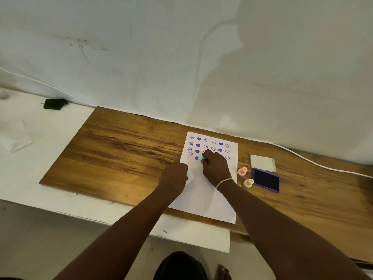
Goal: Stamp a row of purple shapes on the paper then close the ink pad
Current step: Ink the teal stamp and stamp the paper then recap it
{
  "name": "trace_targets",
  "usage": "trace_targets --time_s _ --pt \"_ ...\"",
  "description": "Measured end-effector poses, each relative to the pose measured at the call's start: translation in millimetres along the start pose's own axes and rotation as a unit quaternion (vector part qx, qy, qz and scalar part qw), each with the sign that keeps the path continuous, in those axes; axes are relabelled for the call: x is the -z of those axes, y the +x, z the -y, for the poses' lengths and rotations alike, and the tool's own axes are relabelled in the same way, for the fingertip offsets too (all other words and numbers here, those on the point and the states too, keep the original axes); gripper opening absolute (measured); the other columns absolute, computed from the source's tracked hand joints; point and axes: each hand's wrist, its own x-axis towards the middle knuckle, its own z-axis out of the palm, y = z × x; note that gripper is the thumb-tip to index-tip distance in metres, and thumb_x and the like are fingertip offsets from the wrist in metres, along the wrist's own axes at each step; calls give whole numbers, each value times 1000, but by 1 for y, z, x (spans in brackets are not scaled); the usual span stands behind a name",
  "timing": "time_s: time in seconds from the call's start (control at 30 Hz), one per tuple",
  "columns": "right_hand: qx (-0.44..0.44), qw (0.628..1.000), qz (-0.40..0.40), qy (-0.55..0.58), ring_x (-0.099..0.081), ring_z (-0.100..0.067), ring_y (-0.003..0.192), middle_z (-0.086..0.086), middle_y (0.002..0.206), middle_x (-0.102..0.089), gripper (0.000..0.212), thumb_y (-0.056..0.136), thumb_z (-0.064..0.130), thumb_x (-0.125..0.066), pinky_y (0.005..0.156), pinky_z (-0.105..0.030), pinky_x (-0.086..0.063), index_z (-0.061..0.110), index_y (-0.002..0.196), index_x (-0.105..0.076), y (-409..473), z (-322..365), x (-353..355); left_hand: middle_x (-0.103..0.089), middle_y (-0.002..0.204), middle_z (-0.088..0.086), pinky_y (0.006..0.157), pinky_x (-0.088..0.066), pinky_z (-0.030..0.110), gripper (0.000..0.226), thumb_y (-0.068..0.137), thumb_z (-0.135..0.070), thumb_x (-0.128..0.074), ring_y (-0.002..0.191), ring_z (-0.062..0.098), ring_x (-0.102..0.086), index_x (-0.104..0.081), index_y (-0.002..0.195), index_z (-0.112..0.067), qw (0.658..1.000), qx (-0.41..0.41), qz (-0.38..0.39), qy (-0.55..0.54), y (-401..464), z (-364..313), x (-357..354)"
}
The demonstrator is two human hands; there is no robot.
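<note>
Right hand [216, 167] grips a teal stamp [202, 159], pressing the fourth row on the paper [203, 199]; left hand [176, 174], fisted, pins it. Ink pad [266, 179] lies open.

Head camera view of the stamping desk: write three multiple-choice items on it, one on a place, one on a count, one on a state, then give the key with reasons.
1. Where does the ink pad lie relative to the paper?
A. On top of it
B. To its right on the wooden board
C. To its left by the black object

2. How many spare stamps stand between paper and ink pad?
A. None
B. Two
C. Five

3. What state is the ink pad in?
A. Open, lid apart
B. Closed
C. Held in the left hand

Key: 1 B, the pad sits right of the sheet on the wood. 2 B, a pink stamp and a cream stamp stand there. 3 A, the dark ink surface is exposed and the white lid lies behind it.
</note>
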Motion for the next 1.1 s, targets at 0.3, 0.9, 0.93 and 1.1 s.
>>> trace_targets --time_s 0.3,0.9,0.93,1.1 --pt "-121 896 -199 379 -69 -28 97 -20 105 -70 21 82 -1 -71 91 -41 -56 7 100 -65 -4 1 33 -64 123 5 100 -43 29 31 96 -29 -55 112 21 -59 -58 123 -13 999 11 -26 -43 -4 1 0" --pt "-264 550 -56 790 -72 -26 96 -19 107 -72 21 81 5 -70 75 -29 -62 1 102 -69 -73 -2 111 -73 98 14 86 -57 41 34 84 -8 -73 91 28 -71 -64 114 2 783 62 76 -614 -8 -59 97" --pt "-251 563 -50 786 -73 -25 88 -18 102 -73 18 84 5 -68 68 -28 -62 1 102 -69 -74 2 115 -74 99 13 87 -57 40 33 84 -9 -73 91 27 -71 -65 114 0 770 51 97 -628 -9 -63 103" --pt "-218 627 -69 745 -73 -24 85 -16 104 -73 21 91 1 -61 67 -27 -60 0 111 -67 -72 2 130 -73 102 15 86 -57 34 19 84 -13 -73 91 26 -71 -71 101 -8 762 21 134 -633 -12 -88 119"
